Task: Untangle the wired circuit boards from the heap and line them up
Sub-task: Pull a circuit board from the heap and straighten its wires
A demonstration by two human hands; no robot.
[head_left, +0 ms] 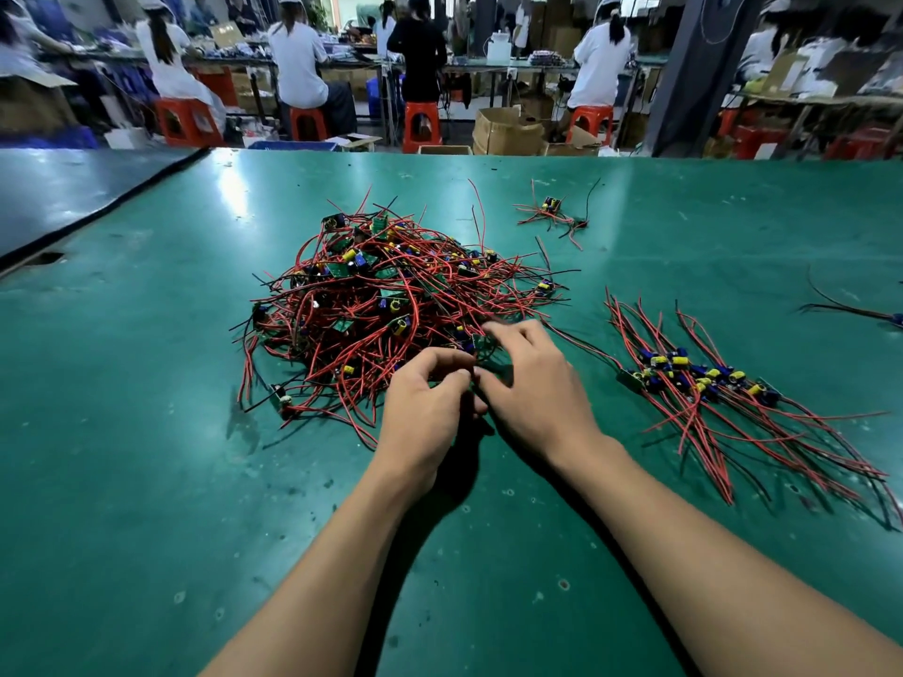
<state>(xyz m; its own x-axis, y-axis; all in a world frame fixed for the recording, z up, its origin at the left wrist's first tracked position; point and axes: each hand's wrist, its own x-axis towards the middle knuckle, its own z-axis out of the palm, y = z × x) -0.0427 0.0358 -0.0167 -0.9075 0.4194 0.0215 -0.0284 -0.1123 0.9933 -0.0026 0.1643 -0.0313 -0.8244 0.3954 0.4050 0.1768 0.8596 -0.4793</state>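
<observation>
A tangled heap (386,305) of small green circuit boards with red and black wires lies mid-table on the green mat. My left hand (425,408) and my right hand (532,388) meet at the heap's near right edge. Both have curled fingers pinching red wires of a board (481,342) at the heap's rim; the pinch points are partly hidden by the fingers. To the right, a row of lined-up boards (703,378) lies side by side, wires trailing toward me.
A small separate clump of boards (554,212) sits at the back right, and another wired board (874,312) at the far right edge. A second table (73,197) adjoins on the left. Seated workers on red stools and cardboard boxes fill the background.
</observation>
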